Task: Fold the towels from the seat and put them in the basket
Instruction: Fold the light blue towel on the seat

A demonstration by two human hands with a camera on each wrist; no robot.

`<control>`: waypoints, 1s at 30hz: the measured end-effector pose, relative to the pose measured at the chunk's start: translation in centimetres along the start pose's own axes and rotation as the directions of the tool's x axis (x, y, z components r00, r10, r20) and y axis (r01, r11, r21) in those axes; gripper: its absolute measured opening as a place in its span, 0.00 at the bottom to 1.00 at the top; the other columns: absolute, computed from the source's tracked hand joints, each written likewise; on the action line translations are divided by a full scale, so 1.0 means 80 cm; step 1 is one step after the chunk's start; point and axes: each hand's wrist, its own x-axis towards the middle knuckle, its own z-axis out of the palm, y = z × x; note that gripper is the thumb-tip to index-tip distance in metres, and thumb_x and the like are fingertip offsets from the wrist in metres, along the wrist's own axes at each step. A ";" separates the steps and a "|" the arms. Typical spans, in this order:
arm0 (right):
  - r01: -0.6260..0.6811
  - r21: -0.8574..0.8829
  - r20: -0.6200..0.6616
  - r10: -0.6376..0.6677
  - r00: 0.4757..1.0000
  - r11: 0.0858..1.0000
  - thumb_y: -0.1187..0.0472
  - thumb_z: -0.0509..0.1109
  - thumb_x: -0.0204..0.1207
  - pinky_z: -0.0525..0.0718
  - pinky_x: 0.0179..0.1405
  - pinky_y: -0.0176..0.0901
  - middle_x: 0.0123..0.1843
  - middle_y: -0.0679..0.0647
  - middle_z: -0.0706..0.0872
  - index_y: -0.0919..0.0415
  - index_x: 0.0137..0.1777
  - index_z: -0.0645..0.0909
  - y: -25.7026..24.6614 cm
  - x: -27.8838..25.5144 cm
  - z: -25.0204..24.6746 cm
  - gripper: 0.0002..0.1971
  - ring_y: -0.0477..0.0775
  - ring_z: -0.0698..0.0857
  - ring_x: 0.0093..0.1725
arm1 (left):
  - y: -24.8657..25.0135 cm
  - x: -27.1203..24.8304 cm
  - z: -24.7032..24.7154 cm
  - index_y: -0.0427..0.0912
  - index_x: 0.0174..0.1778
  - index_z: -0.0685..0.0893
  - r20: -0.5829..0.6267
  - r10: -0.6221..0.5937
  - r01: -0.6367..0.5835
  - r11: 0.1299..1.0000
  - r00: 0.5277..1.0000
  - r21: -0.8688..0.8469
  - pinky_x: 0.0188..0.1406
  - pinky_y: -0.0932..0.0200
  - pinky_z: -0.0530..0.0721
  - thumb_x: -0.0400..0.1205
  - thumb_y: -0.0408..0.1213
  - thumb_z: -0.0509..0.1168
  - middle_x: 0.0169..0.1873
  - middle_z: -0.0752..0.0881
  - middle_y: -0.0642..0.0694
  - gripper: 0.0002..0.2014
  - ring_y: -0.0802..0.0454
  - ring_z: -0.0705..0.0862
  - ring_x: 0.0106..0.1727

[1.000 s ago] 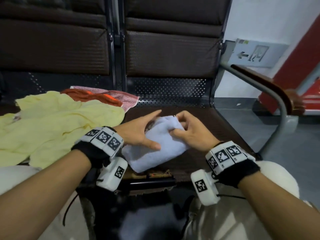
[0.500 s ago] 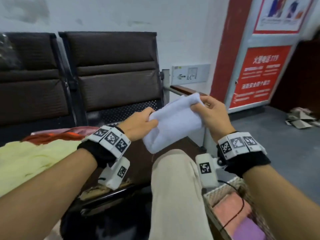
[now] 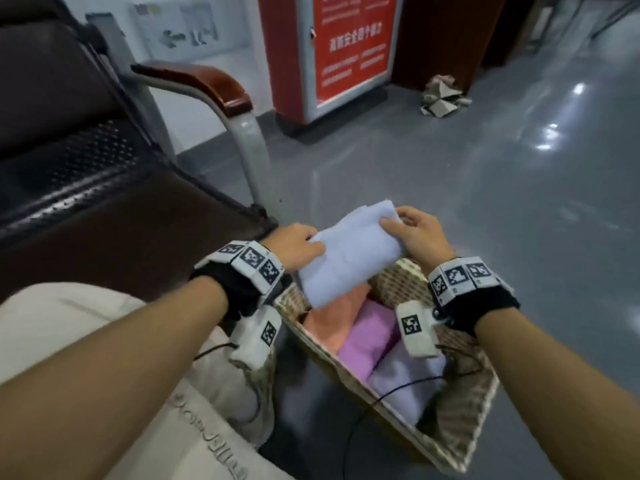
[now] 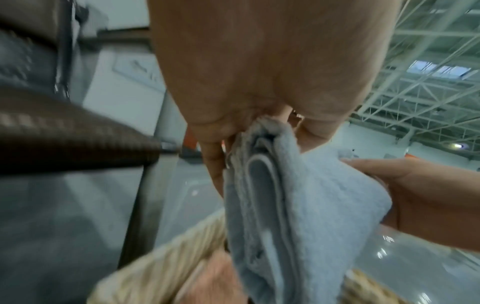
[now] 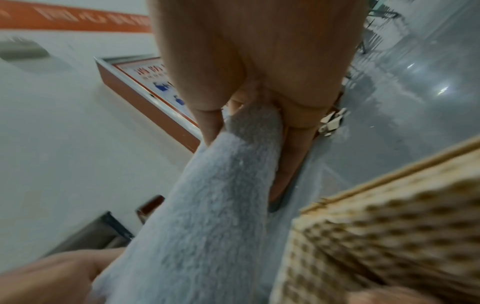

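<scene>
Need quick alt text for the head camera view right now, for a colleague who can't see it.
Both hands, left hand and right hand, grip a folded pale blue towel over a woven basket on the grey floor. The basket already holds folded orange, purple and lavender towels; a dark seat with a wooden armrest stands left.

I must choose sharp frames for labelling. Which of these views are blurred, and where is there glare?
Head view: the folded towel and both hands are fairly sharp, the wall signs smeared, bright glare patches on the floor. Left wrist view: the towel's layered edge is clear, the basket rim blurred. Right wrist view: towel pile sharp near the grip, the basket weave streaked by motion.
</scene>
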 end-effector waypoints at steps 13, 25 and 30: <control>-0.233 -0.574 0.125 0.365 0.922 0.785 0.54 0.70 0.77 0.80 0.50 0.43 0.51 0.56 0.87 0.61 0.61 0.83 0.210 0.017 -0.024 0.16 0.53 0.84 0.50 | -0.051 0.084 0.218 0.31 0.57 0.82 0.549 -0.075 0.074 0.997 0.832 0.023 0.50 0.54 0.78 0.79 0.28 0.60 0.57 0.84 0.33 0.13 0.37 0.82 0.59; -0.154 -0.787 0.063 0.326 0.943 0.597 0.66 0.68 0.76 0.74 0.48 0.37 0.54 0.59 0.88 0.63 0.56 0.85 0.204 0.031 0.026 0.10 0.59 0.85 0.55 | -0.063 0.072 0.154 0.41 0.54 0.88 0.285 -0.161 0.171 0.985 0.945 -0.012 0.61 0.54 0.81 0.80 0.37 0.62 0.58 0.87 0.43 0.12 0.45 0.83 0.59; 0.165 -0.767 0.280 0.092 0.956 0.620 0.63 0.69 0.75 0.76 0.50 0.38 0.55 0.56 0.89 0.60 0.55 0.86 0.081 0.047 0.082 0.10 0.56 0.85 0.55 | -0.073 0.033 0.028 0.43 0.49 0.90 0.031 -0.150 0.152 0.981 0.988 -0.119 0.56 0.56 0.83 0.79 0.39 0.64 0.50 0.90 0.44 0.10 0.46 0.86 0.55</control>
